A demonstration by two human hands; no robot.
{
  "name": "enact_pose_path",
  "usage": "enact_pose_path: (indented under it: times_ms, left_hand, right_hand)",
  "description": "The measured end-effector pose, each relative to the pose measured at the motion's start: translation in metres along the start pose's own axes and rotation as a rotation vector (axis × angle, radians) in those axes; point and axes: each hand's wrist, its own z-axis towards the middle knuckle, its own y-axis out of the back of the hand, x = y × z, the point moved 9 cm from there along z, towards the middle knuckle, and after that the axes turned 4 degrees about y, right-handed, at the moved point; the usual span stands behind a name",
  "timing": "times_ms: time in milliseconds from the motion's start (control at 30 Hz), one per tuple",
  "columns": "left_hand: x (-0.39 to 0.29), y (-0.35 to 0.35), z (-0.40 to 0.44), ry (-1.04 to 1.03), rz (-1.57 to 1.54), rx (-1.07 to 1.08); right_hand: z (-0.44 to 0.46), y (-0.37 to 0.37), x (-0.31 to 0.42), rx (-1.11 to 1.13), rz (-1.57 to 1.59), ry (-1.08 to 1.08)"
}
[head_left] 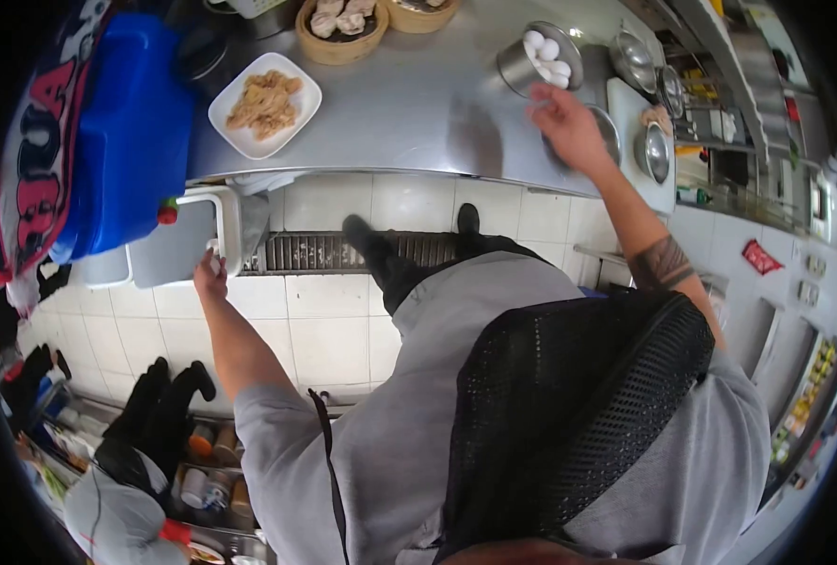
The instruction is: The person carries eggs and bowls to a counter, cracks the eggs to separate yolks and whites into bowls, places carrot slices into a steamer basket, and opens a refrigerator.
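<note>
Over the steel counter, my right hand point(569, 127) is beside a metal pot point(517, 71) that holds several white eggs point(550, 56). Its fingers are loosely bent and apart, with nothing visible in them, and its fingertips come close to the pot's near rim. Low on the left, my left hand point(210, 275) is at the edge of a white-rimmed bin point(231, 231). The fingers there are closed around something small and pale that I cannot make out.
A square white plate point(310, 97) of food, bamboo steamers point(343, 49) and metal bowls point(654, 153) stand on the steel counter point(390, 122). A blue container point(136, 132) is at the left. Behind, another person point(122, 504) stands by shelves. A floor grate point(310, 252) runs below the counter.
</note>
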Motion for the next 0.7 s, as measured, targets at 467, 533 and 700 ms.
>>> enact_pose_path:
  times_ms: [467,533,700]
  left_hand:
    - [0.121,-0.175,-0.229,-0.144,0.077,0.403]
    - [0.135,-0.204,-0.286,-0.125,0.356,0.473]
    - [0.146,-0.278,-0.394,-0.246,0.468,0.664]
  right_hand:
    - [0.145,0.024,-0.076,-0.113,-0.476,0.135]
    - [0.127,0.043,-0.040,-0.150,-0.458,0.046]
    - [0.122,0.053,-0.104,-0.269,0.268,0.079]
